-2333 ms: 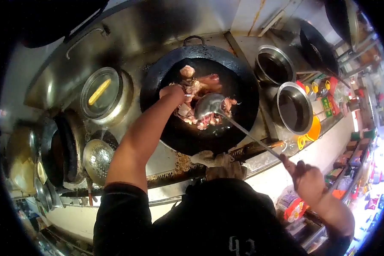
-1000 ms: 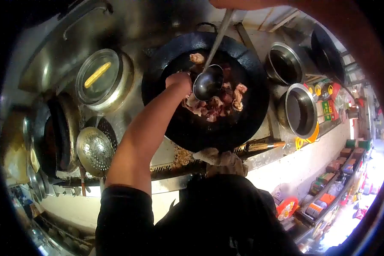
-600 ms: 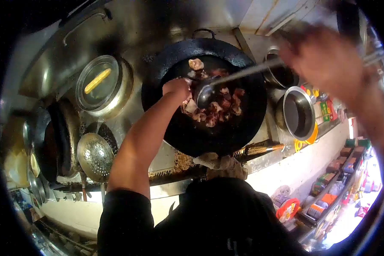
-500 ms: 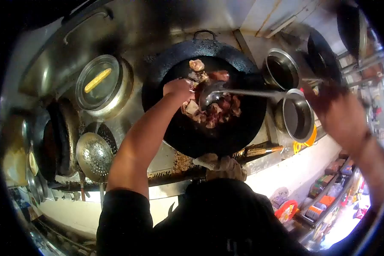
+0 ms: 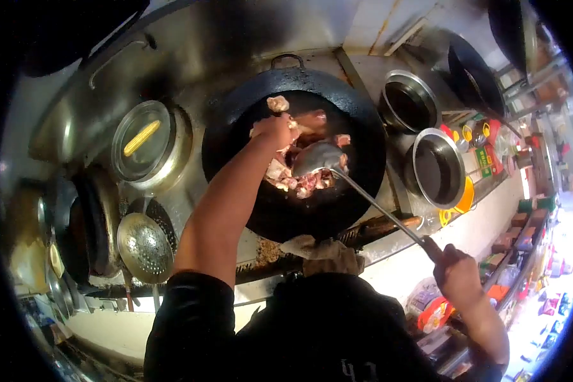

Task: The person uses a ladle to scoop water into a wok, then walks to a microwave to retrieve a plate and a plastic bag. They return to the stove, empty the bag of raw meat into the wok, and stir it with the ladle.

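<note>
A big black wok (image 5: 328, 216) holds pieces of raw-looking meat (image 5: 312, 124). My left hand (image 5: 277, 130) is down among the pieces at the left of the pile, touching them. Its fingertips are hidden, so its grip does not show. With my right hand (image 5: 457, 274) I grip a long-handled ladle (image 5: 321, 159) by the end of its handle. The ladle's bowl lies over the meat with its rounded back up, covering part of the pile.
Two metal pots (image 5: 414, 102) of dark liquid stand right of the wok. On the left, a corn cob (image 5: 141, 138) lies on a lidded pot (image 5: 172, 175) above a perforated skimmer (image 5: 143, 248). A folded cloth (image 5: 328, 251) and a brush (image 5: 382, 226) lie at the front edge.
My right hand has swung down and toward me, tilting the ladle's handle from level to slanting. The bowl has turned back-up over the meat. My left hand stays at the pile.
</note>
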`<action>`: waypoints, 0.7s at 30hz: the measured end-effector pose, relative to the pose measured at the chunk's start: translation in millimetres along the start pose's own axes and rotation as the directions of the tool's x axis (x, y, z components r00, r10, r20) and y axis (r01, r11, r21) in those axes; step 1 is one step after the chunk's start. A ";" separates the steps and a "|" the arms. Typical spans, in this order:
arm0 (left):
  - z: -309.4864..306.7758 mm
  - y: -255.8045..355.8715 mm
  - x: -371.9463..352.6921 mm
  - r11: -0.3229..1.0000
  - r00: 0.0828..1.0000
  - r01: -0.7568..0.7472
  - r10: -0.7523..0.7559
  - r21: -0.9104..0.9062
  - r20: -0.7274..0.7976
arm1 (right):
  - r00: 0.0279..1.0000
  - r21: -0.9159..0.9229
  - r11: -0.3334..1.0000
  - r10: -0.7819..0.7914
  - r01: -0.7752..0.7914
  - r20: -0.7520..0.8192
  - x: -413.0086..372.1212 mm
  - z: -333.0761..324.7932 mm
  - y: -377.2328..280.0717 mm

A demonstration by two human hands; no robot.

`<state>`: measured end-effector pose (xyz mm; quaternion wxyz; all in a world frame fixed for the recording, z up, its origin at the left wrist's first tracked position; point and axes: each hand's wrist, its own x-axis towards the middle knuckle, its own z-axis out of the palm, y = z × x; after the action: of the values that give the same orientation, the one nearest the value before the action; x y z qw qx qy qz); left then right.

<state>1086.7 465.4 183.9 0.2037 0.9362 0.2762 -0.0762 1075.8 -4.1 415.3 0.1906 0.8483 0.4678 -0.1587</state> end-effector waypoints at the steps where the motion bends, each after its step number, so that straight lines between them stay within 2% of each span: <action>1: -3.8 7.6 -5.3 0.996 1.000 0.028 -0.029 0.088 0.008 | 0.999 0.022 1.000 -0.014 0.015 -0.046 -0.5 3.4 -5.6; 2: -6.4 12.7 -7.7 0.983 0.998 0.058 -0.061 0.176 0.012 | 0.999 0.028 1.000 -0.011 0.012 -0.047 -1.5 7.4 -8.3; 6: 10.7 16.6 8.4 0.981 0.999 0.045 -0.038 0.190 -0.039 | 0.993 0.098 0.994 -0.039 0.050 -0.114 -2.5 18.2 -15.1; 8: -5.5 30.4 4.1 0.978 0.989 0.110 -0.125 0.178 0.075 | 0.998 0.112 0.993 0.035 -0.028 -0.058 -2.2 12.6 -21.5; 12: -8.3 32.4 -3.3 0.988 0.997 0.072 -0.074 0.137 0.006 | 0.998 0.119 0.992 0.034 -0.027 -0.055 -1.4 15.1 -20.7; 14: -6.2 32.3 -4.3 0.987 0.998 0.063 -0.062 0.151 -0.009 | 0.995 0.091 0.995 -0.018 0.026 -0.096 -2.3 20.5 -16.8; 17: -3.3 29.4 -4.9 0.990 0.998 0.028 -0.020 0.136 -0.063 | 0.998 0.082 0.996 -0.013 0.018 -0.060 -3.0 21.5 -14.5; 21: -4.2 23.9 -1.0 0.992 0.999 -0.026 0.024 0.121 0.021 | 0.999 0.042 0.999 -0.011 0.013 -0.041 -4.6 23.6 -15.1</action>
<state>1099.1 448.4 196.1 0.1499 0.9494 0.2574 -0.0997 1058.5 -11.3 394.1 0.1622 0.8523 0.4734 -0.1522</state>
